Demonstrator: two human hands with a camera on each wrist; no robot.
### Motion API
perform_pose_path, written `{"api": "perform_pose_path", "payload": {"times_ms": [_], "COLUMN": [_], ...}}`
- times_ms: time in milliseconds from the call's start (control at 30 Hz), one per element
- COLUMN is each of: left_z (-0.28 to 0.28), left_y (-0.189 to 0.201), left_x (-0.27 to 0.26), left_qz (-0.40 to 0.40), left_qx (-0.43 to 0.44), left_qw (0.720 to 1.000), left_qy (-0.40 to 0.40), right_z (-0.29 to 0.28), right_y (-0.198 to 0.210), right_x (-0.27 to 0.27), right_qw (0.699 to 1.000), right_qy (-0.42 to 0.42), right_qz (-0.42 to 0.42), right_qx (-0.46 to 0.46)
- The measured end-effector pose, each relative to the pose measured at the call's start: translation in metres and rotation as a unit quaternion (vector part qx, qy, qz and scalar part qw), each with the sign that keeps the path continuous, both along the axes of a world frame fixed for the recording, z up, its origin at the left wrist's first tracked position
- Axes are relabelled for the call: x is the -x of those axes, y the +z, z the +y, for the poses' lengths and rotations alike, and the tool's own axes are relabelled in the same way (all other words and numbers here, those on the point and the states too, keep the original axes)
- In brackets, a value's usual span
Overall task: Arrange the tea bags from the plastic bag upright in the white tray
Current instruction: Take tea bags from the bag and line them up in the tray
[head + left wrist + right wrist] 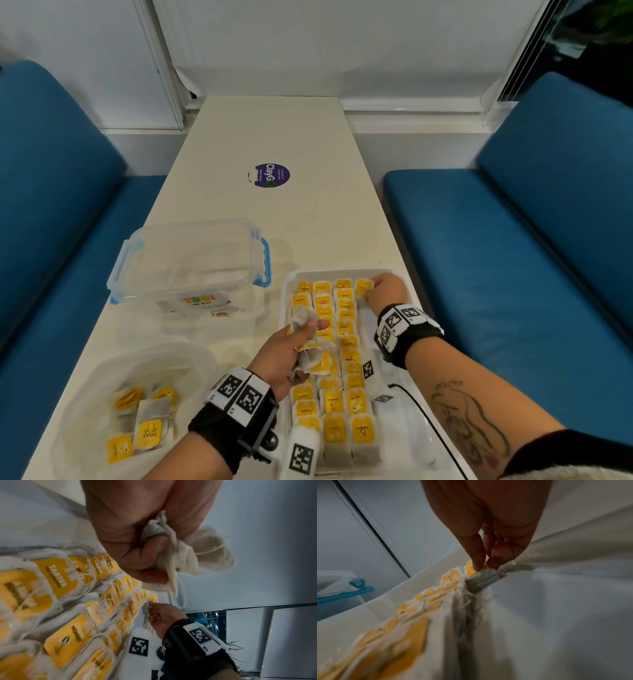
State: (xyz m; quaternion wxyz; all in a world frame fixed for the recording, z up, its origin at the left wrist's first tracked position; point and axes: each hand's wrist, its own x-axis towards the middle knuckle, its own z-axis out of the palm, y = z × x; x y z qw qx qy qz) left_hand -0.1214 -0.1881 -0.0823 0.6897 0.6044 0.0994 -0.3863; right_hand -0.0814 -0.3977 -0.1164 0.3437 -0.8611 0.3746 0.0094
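Observation:
The white tray at the near right of the table holds several rows of upright tea bags with yellow tags. My left hand hovers over the tray's left rows and grips a bunch of tea bags. My right hand reaches to the tray's far right corner, and its fingertips pinch one yellow-tagged tea bag standing at the far end of the rightmost row. The clear plastic bag lies at the near left, with several tea bags inside.
A clear lidded box with blue clips stands left of the tray. A purple round sticker marks the table's middle. Blue benches flank the table. A black cable runs across the tray's near right side.

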Motion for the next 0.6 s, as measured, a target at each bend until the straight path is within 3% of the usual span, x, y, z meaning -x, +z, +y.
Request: {"api": "perform_pose_path", "payload": {"times_ms": [200, 467, 600], "left_z": [0.001, 0.004, 0.004], "left_y": [-0.004, -0.005, -0.005], "left_x": [0.000, 0.001, 0.000], "left_qz": [0.010, 0.002, 0.002], "left_qx": [0.007, 0.009, 0.012], "left_qw": [1.000, 1.000, 1.000], "left_qy": [-0.001, -0.010, -0.013], "right_z": [0.001, -0.002, 0.003], "right_y": [-0.005, 0.010, 0.044], "right_x": [0.001, 0.004, 0.016], "right_qw": [0.996, 0.999, 0.995], "right_qy": [-0.067, -0.029, 0.065], "right_qz": [-0.059, -0.040, -0.065], "right_qx": [-0.005, -0.014, -0.039]}}
